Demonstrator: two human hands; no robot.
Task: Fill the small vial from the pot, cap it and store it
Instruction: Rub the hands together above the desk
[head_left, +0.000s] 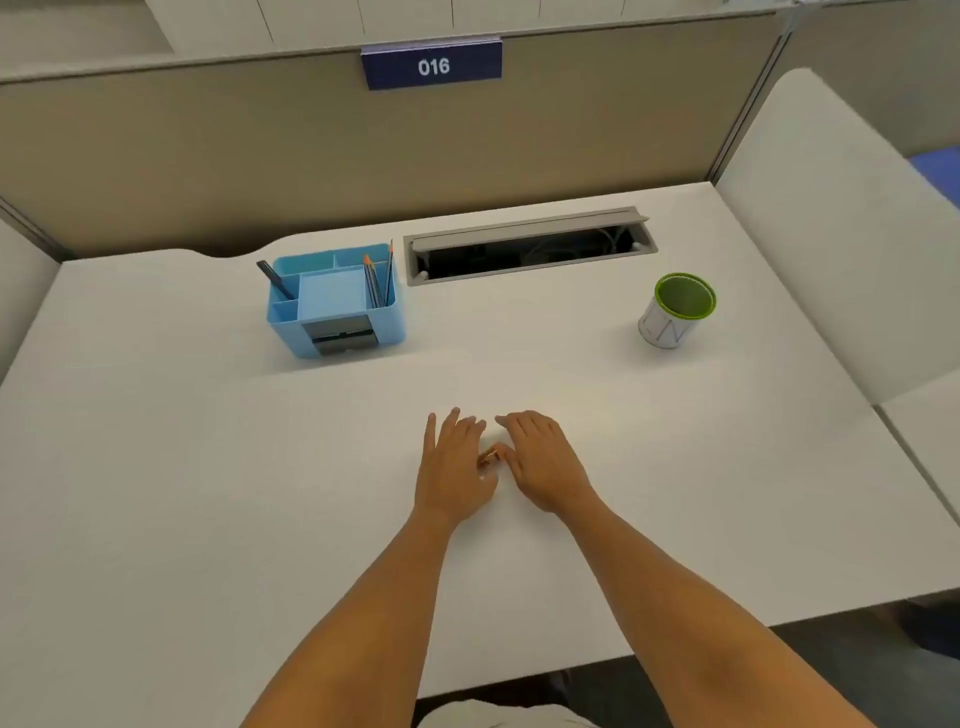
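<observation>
My left hand (454, 467) and my right hand (545, 462) lie palm down, side by side, at the middle of the white desk (208, 493). Between the two thumbs shows a small tan piece, the small vial (489, 457). Both thumbs touch it, and the hands hide most of it. I cannot tell whether a cap is on it. The pot (675, 312), white with a green rim, stands upright far off to the right. A blue desk organiser (332, 306) with several compartments stands at the back left.
Pencils and a dark pen stick up from the organiser. An open grey cable tray (524, 247) is set into the desk at the back. A beige partition with a "016" sign (432, 66) closes the far side. A white side panel (831, 234) rises on the right.
</observation>
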